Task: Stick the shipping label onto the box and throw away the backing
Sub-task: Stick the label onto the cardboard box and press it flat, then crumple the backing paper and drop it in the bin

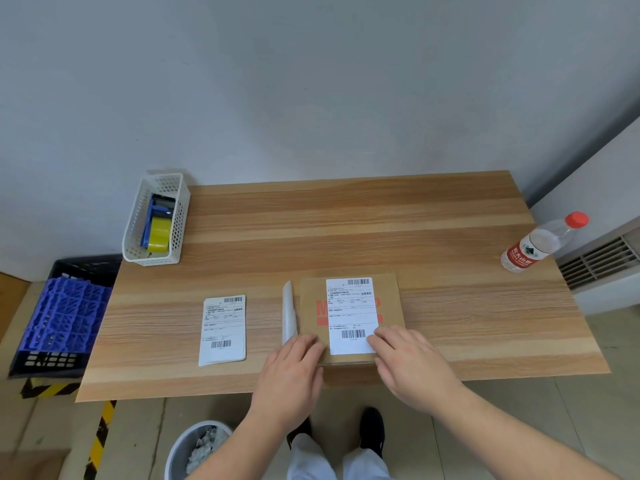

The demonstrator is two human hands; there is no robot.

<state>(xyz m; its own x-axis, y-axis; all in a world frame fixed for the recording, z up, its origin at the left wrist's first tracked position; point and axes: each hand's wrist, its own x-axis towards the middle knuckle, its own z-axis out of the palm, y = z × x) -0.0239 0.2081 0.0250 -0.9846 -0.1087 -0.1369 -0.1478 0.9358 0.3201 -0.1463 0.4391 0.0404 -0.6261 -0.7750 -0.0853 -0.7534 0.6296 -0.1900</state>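
Hands at the label-pressing stage, seen from the head camera. Cardboard box (351, 318) lies flat near the front edge of the wooden table (450, 216), low and centre in the frame, probably so that both hands reach it without stretching. Shipping label (350, 315) sits on the box top, its long side running away from the viewer and covering part of the red print; it looks flat and square to the box.

Left hand (292, 372) lies open, fingers together, its fingertips on the box's lower left corner just beside the label's edge; this appears to steady the box. Right hand (408, 362) is likewise open and flat, holding nothing, its fingertips on the label's lower right corner, apparently pressing it down. The label thus extends up the frame from between the two hands.

White backing strip (289, 311) lies on the table against the box's left side, just above the left hand; whether it touches the box cannot be told, since it curls and blurs there. It is judged to be parked within reach for disposal. Waste bin (197, 448), already holding crumpled paper, stands on the floor at the bottom of the frame, left of the person's shoes. A second label sheet (223, 329) rests on the table further left, well apart from the box.
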